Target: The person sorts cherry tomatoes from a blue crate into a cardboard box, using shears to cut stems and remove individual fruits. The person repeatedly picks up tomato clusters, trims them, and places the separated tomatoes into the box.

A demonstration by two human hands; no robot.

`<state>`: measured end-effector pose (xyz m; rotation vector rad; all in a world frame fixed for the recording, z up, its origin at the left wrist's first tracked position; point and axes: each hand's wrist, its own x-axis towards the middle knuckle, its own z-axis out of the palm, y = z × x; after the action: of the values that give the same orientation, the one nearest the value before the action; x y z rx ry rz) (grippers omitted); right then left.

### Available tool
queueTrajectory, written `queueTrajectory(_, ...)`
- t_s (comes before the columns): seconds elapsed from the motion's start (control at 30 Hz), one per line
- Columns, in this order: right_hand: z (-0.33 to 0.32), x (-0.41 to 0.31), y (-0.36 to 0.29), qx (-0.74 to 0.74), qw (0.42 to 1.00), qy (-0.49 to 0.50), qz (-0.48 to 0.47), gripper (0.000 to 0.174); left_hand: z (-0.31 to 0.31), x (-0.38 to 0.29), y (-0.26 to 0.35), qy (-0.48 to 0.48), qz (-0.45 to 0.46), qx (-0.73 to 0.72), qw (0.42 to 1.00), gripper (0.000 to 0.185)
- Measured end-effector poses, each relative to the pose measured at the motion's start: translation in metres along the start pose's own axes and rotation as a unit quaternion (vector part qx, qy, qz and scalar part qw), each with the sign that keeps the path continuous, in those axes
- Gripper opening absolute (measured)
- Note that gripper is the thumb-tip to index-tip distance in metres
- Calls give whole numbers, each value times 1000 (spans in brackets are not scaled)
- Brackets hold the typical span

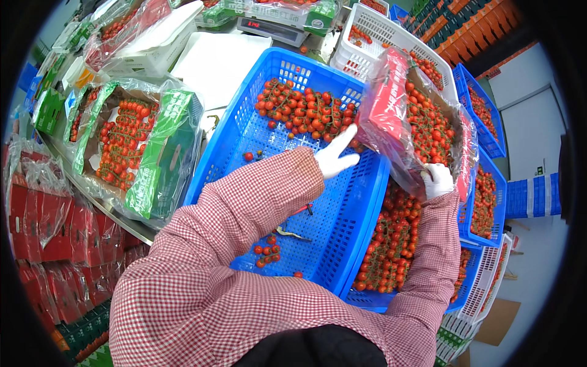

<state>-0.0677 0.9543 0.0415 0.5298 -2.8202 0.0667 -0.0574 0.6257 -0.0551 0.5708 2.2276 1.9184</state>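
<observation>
A red cardboard carton (383,108) in a clear plastic bag, full of cherry tomatoes on the vine (429,121), is tilted at the right. Its near edge is in the grip of my white-gloved right hand (438,181). My gloved left hand (337,155), fingers apart and holding nothing, is over the large blue plastic crate (257,151). Its fingertips come close to the carton's lower left corner; contact cannot be made out. Tomato clusters (305,110) lie at the crate's far end, and a small cluster (267,251) lies near me. Below the carton is another blue crate of vine tomatoes (390,243).
A green carton (158,156) of vine tomatoes in plastic stands at the left. Beyond the crate are a white sheet (220,64) and a digital scale (274,31). White baskets (351,59) and blue crates (488,192) of tomatoes line the right; flattened red cartons (50,220) are at lower left.
</observation>
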Motion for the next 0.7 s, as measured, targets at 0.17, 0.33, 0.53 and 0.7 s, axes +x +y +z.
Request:
queueTrajectory(0.17,-27,6,-63,41,985,166,-30,24,-63,-30,-54,3,-85,258,962,56)
queueTrajectory(0.33,38,50,-214,242,965,-39,-94,32,-155,33,-105,239,15,393,887,43)
queueTrajectory(0.53,193,176,-195,33,979,66,191,46,-188,82,-93,107,-156,519,833,51)
queueTrajectory(0.7,235,187,-151,136,941,67,302,49,-175,91,-85,56,-215,508,833,71)
